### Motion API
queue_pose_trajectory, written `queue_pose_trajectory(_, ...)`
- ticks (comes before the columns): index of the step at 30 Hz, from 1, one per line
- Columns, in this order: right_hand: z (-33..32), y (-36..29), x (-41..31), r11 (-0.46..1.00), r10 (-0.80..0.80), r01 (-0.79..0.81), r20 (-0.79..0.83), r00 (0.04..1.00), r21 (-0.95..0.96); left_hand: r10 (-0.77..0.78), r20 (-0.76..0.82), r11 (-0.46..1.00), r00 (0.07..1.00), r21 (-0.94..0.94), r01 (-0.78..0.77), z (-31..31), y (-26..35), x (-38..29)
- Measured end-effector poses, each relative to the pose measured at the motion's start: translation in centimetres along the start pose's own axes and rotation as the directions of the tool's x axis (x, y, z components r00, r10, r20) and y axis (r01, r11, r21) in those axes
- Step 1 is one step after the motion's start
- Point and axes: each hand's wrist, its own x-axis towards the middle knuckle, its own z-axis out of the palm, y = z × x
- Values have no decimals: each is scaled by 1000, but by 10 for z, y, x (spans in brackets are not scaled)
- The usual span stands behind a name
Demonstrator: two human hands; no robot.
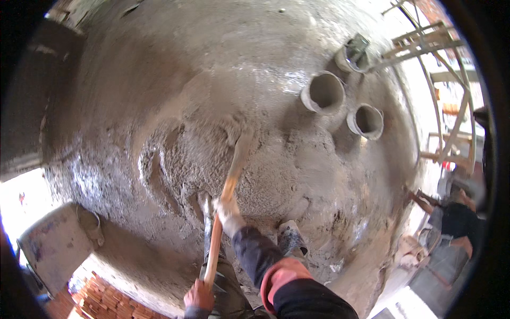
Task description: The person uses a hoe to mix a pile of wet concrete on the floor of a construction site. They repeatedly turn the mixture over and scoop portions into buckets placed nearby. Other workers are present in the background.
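My right hand, pale with dried material or a glove, grips the middle of a long wooden tool handle. Lower down, near the handle's end, my left hand is closed around the same shaft. The handle slants up and away from me into a heap of wet grey concrete or mortar. Its far end is coated grey, and the tool's head is sunk in the mix and blurred, so its kind is hidden. My mud-covered boot stands at the near edge of the heap.
Three mix-coated buckets, a near one, a larger one and a far one, stand at upper right. Wooden scaffolding rises beyond. A person is at far right. Stacked bricks and a large grey container lie lower left.
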Motion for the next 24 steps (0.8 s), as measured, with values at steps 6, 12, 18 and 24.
queue_pose_trajectory(6,-22,59,-103,980,146,-116,-186,972,162,219,69,946,973,228,-229,20,-78,-85)
queue_pose_trajectory(12,-118,48,-106,862,174,64,-412,894,503,685,75,575,725,556,-600,30,-54,-29)
queue_pose_trajectory(18,-325,-12,-19,707,-196,541,-609,768,455,893,24,377,449,506,-776,38,181,112)
queue_pose_trajectory(24,-427,-59,52,706,129,342,-588,798,620,918,18,345,395,452,-823,45,341,136)
